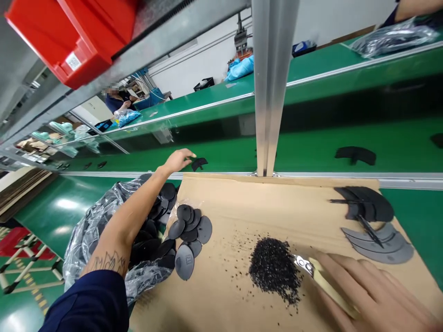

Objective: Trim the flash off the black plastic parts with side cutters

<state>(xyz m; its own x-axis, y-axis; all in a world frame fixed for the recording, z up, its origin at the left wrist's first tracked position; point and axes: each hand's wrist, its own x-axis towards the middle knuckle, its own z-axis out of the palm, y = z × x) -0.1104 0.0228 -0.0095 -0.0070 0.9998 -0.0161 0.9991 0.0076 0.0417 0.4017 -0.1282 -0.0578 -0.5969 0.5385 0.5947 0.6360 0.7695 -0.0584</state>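
My left hand (178, 160) reaches out over the green conveyor belt, fingers partly spread. A small curved black plastic part with a short stem (199, 163) is right by its fingertips; whether they touch it I cannot tell. Low on the right, my right hand (370, 288) is wrapped round a pair of nippers (323, 281) with pale yellow handles. The metal jaws point at a heap of small black plastic bits (273, 267) on the brown cardboard (221, 198). Curved black parts (372, 205) lie stacked at the cardboard's right side, grey-looking ones (384, 244) below them.
Oval black discs (190, 223) lie at the cardboard's left, beside a clear plastic bag (93, 221) full of more. Another curved part (355, 154) rests on the belt. A metal post (273, 87) rises centrally. A red bin (79, 37) hangs upper left; a person (119, 101) sits beyond.
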